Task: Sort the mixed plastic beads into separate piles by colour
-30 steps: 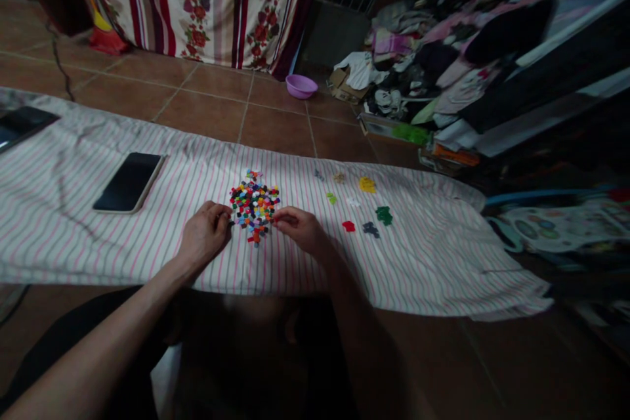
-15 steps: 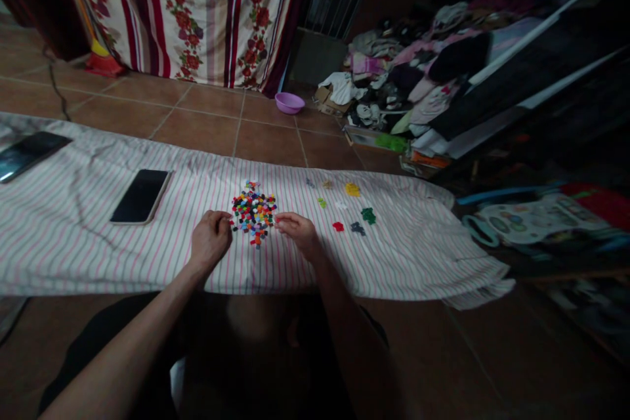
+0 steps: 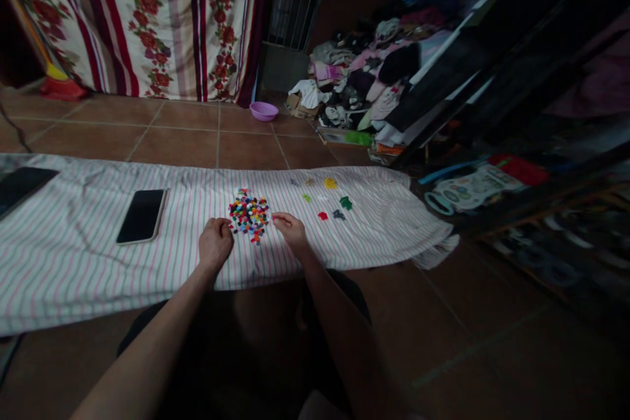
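A heap of small multicoloured pieces (image 3: 249,213) lies on a pink-and-grey striped cloth (image 3: 73,236) spread on the tiled floor. My left hand (image 3: 215,243) rests curled at the heap's left edge, fingertips touching the pieces. My right hand (image 3: 291,230) sits at the heap's right edge, fingers pinched together near the pieces; whether it holds one is too small to tell. To the right lie small sorted clusters: yellow (image 3: 330,183), green (image 3: 345,202), red (image 3: 323,215), dark blue (image 3: 338,214) and light green (image 3: 306,197).
A dark phone (image 3: 142,215) lies on the cloth left of my hands; another dark device (image 3: 20,185) sits at the far left. A purple bowl (image 3: 264,111), a clothes pile (image 3: 364,88), a floral curtain (image 3: 147,20) and toys (image 3: 472,185) surround the cloth.
The view has pulled back and swung right, so the cloth and hands look smaller. Both hands stay at the heap's edges with little movement.
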Demonstrator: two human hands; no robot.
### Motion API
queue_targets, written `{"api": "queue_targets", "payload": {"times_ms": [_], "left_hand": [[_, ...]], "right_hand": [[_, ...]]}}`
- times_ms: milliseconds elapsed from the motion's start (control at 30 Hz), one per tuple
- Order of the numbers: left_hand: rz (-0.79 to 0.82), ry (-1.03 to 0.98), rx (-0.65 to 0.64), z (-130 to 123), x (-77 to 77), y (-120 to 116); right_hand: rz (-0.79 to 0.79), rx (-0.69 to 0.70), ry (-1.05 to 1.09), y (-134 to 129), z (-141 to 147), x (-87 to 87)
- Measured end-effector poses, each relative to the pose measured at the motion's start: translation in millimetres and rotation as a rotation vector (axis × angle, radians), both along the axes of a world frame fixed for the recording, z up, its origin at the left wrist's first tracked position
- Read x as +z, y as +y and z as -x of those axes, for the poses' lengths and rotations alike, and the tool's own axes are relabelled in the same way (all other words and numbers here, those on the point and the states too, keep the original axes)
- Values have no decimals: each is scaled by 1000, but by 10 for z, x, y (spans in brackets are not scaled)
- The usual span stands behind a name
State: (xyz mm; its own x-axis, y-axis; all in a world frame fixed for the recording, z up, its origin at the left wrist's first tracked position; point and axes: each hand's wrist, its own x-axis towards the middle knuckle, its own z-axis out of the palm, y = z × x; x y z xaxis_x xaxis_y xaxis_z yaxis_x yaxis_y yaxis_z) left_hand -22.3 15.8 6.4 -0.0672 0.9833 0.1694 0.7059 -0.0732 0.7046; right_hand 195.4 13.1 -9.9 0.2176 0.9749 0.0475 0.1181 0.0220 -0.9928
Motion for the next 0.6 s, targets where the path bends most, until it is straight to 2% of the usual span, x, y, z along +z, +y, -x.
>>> {"api": "queue_targets", "payload": {"times_ms": [267, 600], "left_hand": [[-15, 17, -130, 85, -40, -62], [-92, 12, -82, 54, -117, -138]], "right_hand": [[16, -52, 63, 20, 55, 10], [29, -56, 58, 62, -1, -59]]}}
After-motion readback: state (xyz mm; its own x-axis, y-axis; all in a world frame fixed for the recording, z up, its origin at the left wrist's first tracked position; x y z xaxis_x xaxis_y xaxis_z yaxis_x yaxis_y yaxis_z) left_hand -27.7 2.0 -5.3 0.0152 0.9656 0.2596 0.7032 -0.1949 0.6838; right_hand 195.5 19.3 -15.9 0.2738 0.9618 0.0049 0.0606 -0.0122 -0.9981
